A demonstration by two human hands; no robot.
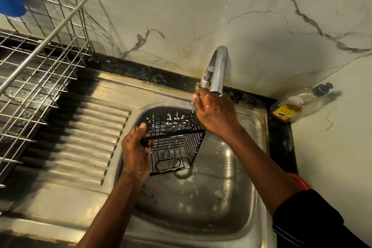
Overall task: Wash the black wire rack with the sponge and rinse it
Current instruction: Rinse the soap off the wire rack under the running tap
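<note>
A person's left hand point(136, 147) clenched the rim of the sudsy black wire rack point(177, 139), held tilted in the sink point(201, 211), as the right hand point(216, 113) reached the tap point(218, 70), its grasp unclear, apparently to start rinsing.

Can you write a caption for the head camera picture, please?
Left hand grips the soapy black wire rack in the sink while the right hand is at the tap.

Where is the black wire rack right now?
Head view, centre: the black wire rack is in the sink basin, over the drain, gripped by the left hand.
</note>
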